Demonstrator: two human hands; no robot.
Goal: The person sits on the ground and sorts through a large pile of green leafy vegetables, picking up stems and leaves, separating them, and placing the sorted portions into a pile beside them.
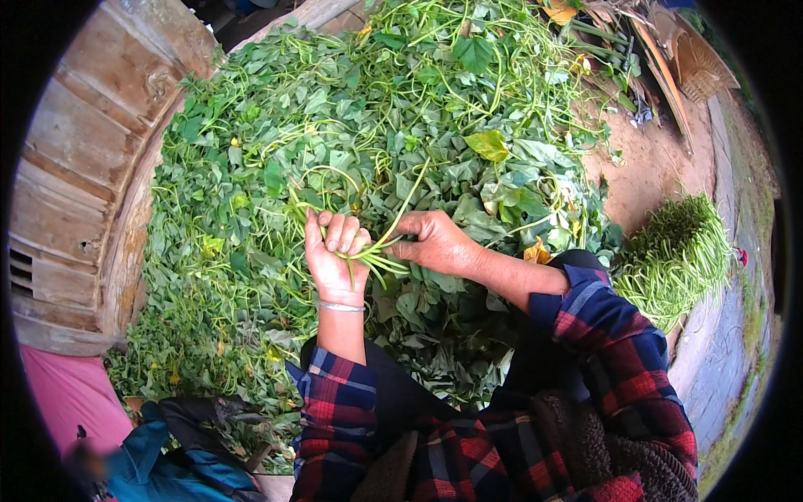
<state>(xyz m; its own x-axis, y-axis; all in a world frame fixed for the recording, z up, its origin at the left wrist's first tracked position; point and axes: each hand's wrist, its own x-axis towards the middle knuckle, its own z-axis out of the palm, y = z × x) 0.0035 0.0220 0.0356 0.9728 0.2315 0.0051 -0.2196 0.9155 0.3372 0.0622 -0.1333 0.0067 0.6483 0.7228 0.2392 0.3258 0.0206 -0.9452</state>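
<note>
My left hand (335,255) is closed around a small bunch of thin green stems (381,255), palm up, with a thin bangle at the wrist. My right hand (435,243) pinches one long stem (410,197) right beside that bunch, fingers touching the stems. Both hands hover over a large heap of green leafy vines (351,117) that fills the middle of the view. Plaid red-and-blue sleeves cover both forearms.
A bundle of trimmed green stems (677,251) lies on the bare earth at the right. Weathered wooden planks (75,167) stand at the left. A woven basket (703,63) sits at the top right. Pink and blue cloth (125,452) shows at the lower left.
</note>
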